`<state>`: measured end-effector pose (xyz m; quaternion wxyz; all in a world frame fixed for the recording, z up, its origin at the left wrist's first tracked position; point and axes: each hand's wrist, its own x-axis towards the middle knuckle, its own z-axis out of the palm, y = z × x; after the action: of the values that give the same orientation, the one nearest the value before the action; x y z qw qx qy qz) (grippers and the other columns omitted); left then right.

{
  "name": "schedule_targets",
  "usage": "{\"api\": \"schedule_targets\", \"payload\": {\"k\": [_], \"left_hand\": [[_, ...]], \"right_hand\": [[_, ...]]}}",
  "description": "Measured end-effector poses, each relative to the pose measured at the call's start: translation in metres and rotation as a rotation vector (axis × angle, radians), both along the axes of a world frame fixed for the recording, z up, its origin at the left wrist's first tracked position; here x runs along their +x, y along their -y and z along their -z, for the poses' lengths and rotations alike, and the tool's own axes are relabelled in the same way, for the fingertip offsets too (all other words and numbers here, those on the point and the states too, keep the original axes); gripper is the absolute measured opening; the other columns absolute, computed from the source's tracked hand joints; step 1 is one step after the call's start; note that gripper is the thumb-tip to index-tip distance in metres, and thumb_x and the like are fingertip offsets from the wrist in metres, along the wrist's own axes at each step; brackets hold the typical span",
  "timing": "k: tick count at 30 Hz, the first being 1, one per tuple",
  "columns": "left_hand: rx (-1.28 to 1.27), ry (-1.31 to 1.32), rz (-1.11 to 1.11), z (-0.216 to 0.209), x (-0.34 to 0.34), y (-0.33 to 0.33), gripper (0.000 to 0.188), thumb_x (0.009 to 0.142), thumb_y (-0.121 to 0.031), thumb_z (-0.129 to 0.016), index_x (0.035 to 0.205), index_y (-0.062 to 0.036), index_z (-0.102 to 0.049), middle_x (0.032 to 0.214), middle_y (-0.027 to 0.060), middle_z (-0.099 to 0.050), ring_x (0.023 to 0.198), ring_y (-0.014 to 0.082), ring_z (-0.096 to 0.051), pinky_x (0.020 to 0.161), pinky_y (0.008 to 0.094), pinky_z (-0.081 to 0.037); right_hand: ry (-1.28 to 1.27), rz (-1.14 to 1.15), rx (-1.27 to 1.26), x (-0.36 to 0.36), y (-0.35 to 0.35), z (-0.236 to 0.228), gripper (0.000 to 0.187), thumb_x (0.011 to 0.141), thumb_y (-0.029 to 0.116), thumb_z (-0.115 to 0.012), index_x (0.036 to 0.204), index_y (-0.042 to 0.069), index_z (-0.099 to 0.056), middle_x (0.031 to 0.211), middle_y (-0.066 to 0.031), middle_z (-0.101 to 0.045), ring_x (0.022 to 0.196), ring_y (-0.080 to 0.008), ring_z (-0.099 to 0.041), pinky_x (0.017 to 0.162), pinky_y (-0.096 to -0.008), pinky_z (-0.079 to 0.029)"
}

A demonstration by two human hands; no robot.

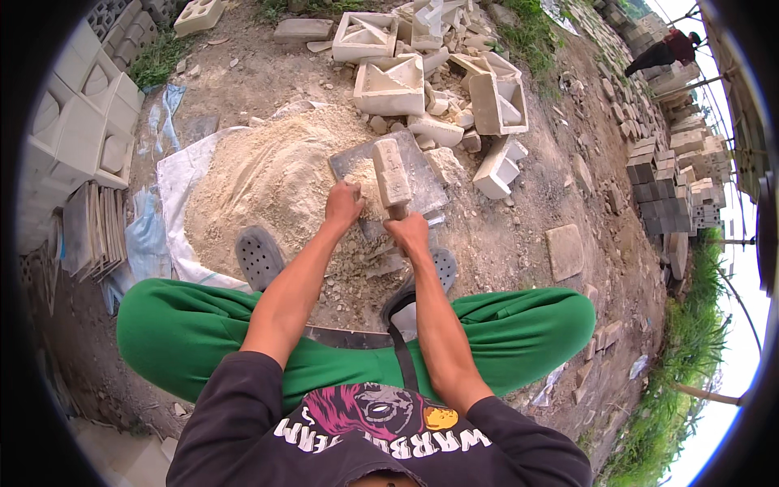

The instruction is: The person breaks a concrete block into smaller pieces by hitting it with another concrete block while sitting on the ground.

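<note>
A left hand (345, 204), curled with knuckles up, presses close to a dark flat slab (428, 180) strewn with pale crumbs, while a right hand (408, 234) is clamped around the short handle of a dust-coated mallet (392, 172). The two hands are near each other but apart; whether the left fingers pinch anything cannot be told. The mallet's blocky head points away from the person, above the slab. Beside the slab, a heap of pale powder (260, 166) spreads over a white sheet (173, 174) on bare ground. The person sits in green trousers (523, 325), knees wide, a grey perforated clog (260, 256) at the powder's edge. Beyond the slab lie broken cast blocks (389, 85) with diagonal ribs, jumbled among rubble. Moulded pale blocks (101, 85) are stacked at left above thin upright boards (93, 231); at right stand grey blocks (656, 191) in piles, and a co-worker (672, 49) in a dark red top appears in the distance.
</note>
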<state>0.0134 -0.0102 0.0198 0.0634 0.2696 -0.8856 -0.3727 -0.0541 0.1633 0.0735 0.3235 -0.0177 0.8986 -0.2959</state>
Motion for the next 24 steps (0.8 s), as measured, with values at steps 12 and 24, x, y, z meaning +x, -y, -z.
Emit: {"api": "schedule_targets", "payload": {"k": [12, 24], "left_hand": [[-0.016, -0.025, 0.010, -0.002, -0.001, -0.004, 0.034, 0.077, -0.020, -0.073, 0.109, -0.0064, -0.073, 0.100, 0.0200, -0.063, 0.099, 0.0367, -0.062, 0.090, 0.0443, -0.051], [-0.075, -0.008, 0.002, 0.008, 0.013, -0.005, 0.068, 0.074, -0.039, -0.081, 0.133, -0.0106, -0.061, 0.111, 0.0164, -0.062, 0.111, 0.0349, -0.057, 0.096, 0.0429, -0.049]], "right_hand": [[-0.135, -0.042, 0.075, 0.017, -0.001, 0.032, 0.047, 0.064, 0.032, -0.074, 0.094, -0.005, -0.072, 0.090, -0.0281, -0.071, 0.091, -0.0411, -0.071, 0.080, -0.0451, -0.055], [0.041, 0.249, -0.137, -0.001, -0.022, 0.017, 0.052, 0.065, 0.037, -0.076, 0.084, -0.011, -0.071, 0.090, -0.0296, -0.071, 0.092, -0.0375, -0.072, 0.081, -0.0428, -0.056]]}}
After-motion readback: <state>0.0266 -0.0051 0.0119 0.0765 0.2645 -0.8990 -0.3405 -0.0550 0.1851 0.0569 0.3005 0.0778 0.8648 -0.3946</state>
